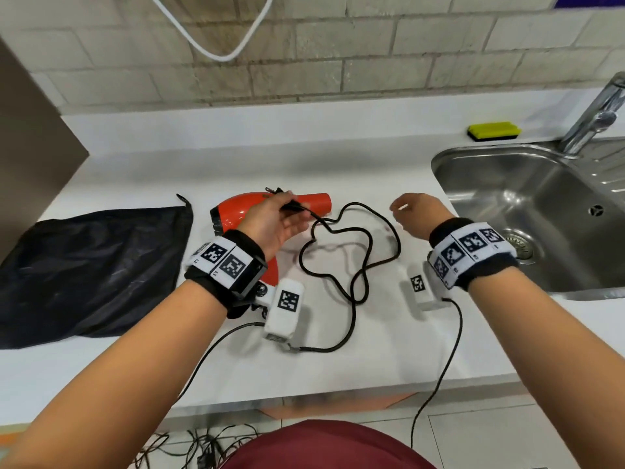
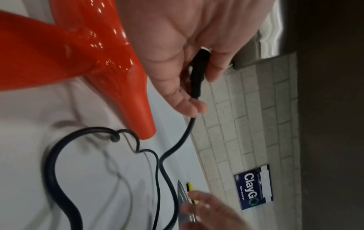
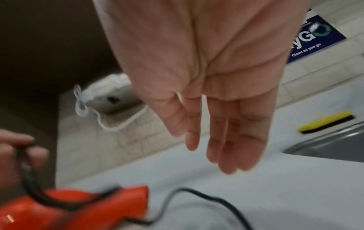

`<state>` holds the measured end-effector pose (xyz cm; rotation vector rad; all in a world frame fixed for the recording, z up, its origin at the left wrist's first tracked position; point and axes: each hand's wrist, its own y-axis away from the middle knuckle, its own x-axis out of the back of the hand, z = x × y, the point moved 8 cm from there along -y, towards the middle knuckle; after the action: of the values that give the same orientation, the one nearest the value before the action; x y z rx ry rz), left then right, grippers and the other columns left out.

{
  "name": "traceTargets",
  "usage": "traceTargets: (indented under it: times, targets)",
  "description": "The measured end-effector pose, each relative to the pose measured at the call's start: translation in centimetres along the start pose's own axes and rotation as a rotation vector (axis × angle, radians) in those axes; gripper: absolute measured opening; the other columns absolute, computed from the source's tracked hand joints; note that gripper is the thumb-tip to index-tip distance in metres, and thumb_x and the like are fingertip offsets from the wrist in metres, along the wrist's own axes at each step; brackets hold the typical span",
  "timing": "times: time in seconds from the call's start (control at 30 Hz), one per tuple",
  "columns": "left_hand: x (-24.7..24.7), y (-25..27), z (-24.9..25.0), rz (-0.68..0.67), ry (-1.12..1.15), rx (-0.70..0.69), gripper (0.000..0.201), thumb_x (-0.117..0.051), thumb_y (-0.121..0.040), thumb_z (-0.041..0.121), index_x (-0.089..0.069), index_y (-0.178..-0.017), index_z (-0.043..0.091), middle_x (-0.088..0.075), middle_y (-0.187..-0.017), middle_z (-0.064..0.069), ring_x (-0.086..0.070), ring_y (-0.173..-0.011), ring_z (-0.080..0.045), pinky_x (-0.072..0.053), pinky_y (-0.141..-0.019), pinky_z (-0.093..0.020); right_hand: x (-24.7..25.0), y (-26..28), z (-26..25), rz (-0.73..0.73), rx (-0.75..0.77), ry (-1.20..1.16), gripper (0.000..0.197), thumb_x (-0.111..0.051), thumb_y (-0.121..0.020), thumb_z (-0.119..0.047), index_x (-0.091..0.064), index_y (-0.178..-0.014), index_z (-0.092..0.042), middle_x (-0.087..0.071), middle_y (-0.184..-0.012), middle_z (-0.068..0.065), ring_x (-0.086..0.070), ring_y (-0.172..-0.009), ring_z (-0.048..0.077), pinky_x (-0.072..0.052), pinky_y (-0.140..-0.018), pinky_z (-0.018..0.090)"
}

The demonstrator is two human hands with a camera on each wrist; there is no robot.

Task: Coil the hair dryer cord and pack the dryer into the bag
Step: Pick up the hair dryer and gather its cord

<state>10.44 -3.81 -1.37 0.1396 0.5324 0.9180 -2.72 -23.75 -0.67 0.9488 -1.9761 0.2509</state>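
Observation:
The red hair dryer [image 1: 233,208] lies on the white counter, nozzle pointing right. My left hand [image 1: 280,218] hovers over it and pinches the black plug [image 2: 198,73] at the end of the cord. From there the black cord [image 1: 352,316] sprawls in loose loops over the counter to the right of the dryer. My right hand [image 1: 416,211] is raised just beyond the loops with its fingers straight and nothing in it, as the right wrist view [image 3: 216,109] shows. The black drawstring bag [image 1: 91,265] lies flat at the left of the counter.
A steel sink [image 1: 473,154] with a faucet [image 1: 592,120] fills the right side. A yellow-and-black sponge [image 1: 493,130] sits behind it. A white cable [image 1: 216,55] hangs on the tiled wall. Thin black wires trail from my wrist cameras over the counter's front edge.

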Motion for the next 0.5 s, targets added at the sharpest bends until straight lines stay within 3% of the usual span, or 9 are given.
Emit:
traceTargets:
  times: [0.1, 0.17, 0.27, 0.33, 0.4, 0.43, 0.5]
  targets:
    - [1.0, -0.1, 0.4, 0.057, 0.045, -0.008, 0.019, -0.041, -0.097, 0.013, -0.047, -0.079, 0.011, -0.062, -0.08, -0.01, -0.063, -0.048, -0.01, -0.055, -0.051, -0.022, -3.1, -1.3, 1.9, -0.228, -0.124, 0.209, 0.041, -0.043, -0.094, -0.019, -0.041, -0.134, -0.008, -0.044, -0.14, 0.016, -0.044, -0.125, 0.031, -0.036, -0.104, 0.035]
    - [0.9, -0.1, 0.6, 0.047, 0.009, 0.0, 0.017, -0.041, -0.096, 0.011, -0.047, -0.08, 0.01, -0.061, -0.079, -0.01, -0.064, -0.048, -0.009, -0.056, -0.051, -0.021, -4.1, -1.9, 2.1, -0.252, -0.146, 0.219, 0.046, -0.043, -0.095, -0.02, -0.035, -0.138, -0.006, -0.037, -0.145, 0.014, -0.036, -0.133, 0.031, -0.03, -0.11, 0.035]
    - [0.5, 0.1, 0.4, 0.038, -0.188, 0.046, 0.011, -0.046, -0.094, 0.008, -0.048, -0.083, 0.009, -0.059, -0.076, -0.008, -0.065, -0.053, -0.011, -0.055, -0.049, -0.02, -4.8, -2.2, 1.7, -0.247, -0.127, 0.324, 0.04, -0.046, -0.094, -0.021, -0.048, -0.129, -0.003, -0.048, -0.136, 0.016, -0.045, -0.126, 0.031, -0.038, -0.103, 0.035]
    - [-0.1, 0.4, 0.2, -0.021, -0.473, 0.073, 0.012, -0.05, -0.091, 0.006, -0.051, -0.081, 0.012, -0.059, -0.078, -0.004, -0.062, -0.059, -0.013, -0.052, -0.046, -0.018, -5.0, -2.3, 1.9, -0.258, -0.134, 0.294, 0.033, -0.051, -0.09, -0.017, -0.056, -0.119, -0.002, -0.059, -0.124, 0.018, -0.057, -0.112, 0.032, -0.048, -0.083, 0.03]
    - [-0.7, 0.4, 0.6, -0.065, -0.649, 0.026, 0.017, -0.053, -0.089, 0.002, -0.053, -0.077, 0.014, -0.061, -0.077, -0.004, -0.063, -0.056, -0.009, -0.051, -0.047, -0.018, -4.5, -2.3, 2.3, -0.204, -0.163, 0.163, 0.03, -0.053, -0.088, -0.014, -0.058, -0.116, -0.002, -0.062, -0.118, 0.019, -0.063, -0.097, 0.029, -0.05, -0.066, 0.022]
    - [-0.9, 0.4, 1.3, -0.049, -0.659, -0.025, 0.019, -0.054, -0.088, 0.0, -0.053, -0.075, 0.014, -0.062, -0.076, -0.005, -0.063, -0.052, -0.006, -0.052, -0.048, -0.018, -4.4, -2.3, 3.3, -0.219, -0.228, 0.153, 0.03, -0.05, -0.09, -0.015, -0.056, -0.117, -0.002, -0.061, -0.12, 0.018, -0.063, -0.097, 0.028, -0.052, -0.069, 0.02]
    - [-0.9, 0.3, 3.0, 0.037, -0.544, -0.134, 0.021, -0.054, -0.087, -0.003, -0.053, -0.073, 0.013, -0.06, -0.073, -0.006, -0.063, -0.048, -0.004, -0.053, -0.05, -0.018, -3.6, -1.7, 4.0, -0.232, -0.254, 0.276, 0.033, -0.047, -0.094, -0.023, -0.055, -0.118, -0.002, -0.058, -0.125, 0.015, -0.058, -0.111, 0.027, -0.046, -0.089, 0.025]
